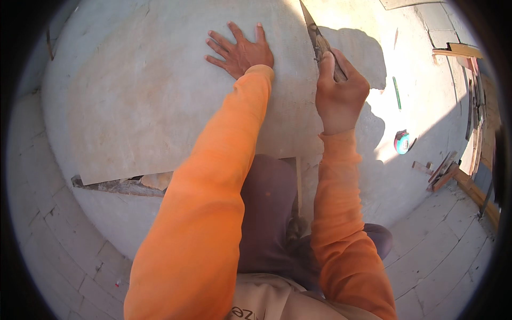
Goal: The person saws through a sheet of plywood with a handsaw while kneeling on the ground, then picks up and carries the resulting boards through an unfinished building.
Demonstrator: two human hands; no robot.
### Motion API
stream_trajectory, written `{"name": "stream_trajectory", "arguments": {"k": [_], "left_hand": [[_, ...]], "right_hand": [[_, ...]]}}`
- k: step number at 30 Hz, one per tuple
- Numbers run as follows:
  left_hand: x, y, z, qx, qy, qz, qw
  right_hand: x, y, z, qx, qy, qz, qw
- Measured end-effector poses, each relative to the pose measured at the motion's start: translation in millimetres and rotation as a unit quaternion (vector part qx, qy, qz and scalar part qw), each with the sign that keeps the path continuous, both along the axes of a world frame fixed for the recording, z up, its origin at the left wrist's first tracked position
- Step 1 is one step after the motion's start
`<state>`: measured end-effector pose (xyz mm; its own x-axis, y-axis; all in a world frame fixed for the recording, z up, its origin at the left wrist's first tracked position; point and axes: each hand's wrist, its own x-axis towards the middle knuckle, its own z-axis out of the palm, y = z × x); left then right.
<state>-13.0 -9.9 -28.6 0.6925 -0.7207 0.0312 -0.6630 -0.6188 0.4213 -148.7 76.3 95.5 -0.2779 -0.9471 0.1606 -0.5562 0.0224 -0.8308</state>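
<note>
My left hand [240, 53] lies flat with fingers spread on a large pale, thin board [133, 101]. My right hand [341, 90] is closed around the wooden handle of a saw-like tool, whose dark, tapering blade [311, 26] points away from me along a line at the board's sunlit side. The blade's teeth are too small to make out. My orange-sleeved forearms reach in from the lower edge, over my dark-trousered knee [272, 192].
A green pencil [397, 93] and a turquoise-and-red tape measure [402, 142] lie at the right. Wood offcuts [442, 173] and planks [458, 50] are along the right side. Paving [64, 250] surrounds the work surface. Shadow and bright sunlight divide the surface.
</note>
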Motion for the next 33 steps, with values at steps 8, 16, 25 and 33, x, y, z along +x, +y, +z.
{"name": "stream_trajectory", "arguments": {"k": [8,16,25,33], "left_hand": [[27.0,6.7,2.4,-0.006,-0.017,0.012,1.000],[4.2,1.7,-2.5,-0.002,-0.009,-0.007,1.000],[28.7,7.3,-1.5,0.006,-0.028,0.014,0.999],[25.1,2.0,-6.6,0.003,-0.015,0.009,1.000]], "right_hand": [[-27.6,199.5,53.5,0.029,0.090,-0.004,0.996],[-4.6,6.0,9.7,0.017,0.014,0.013,1.000],[-14.1,156.0,34.8,0.005,0.068,-0.002,0.998],[0.1,85.6,20.4,0.037,0.020,0.001,0.999]]}}
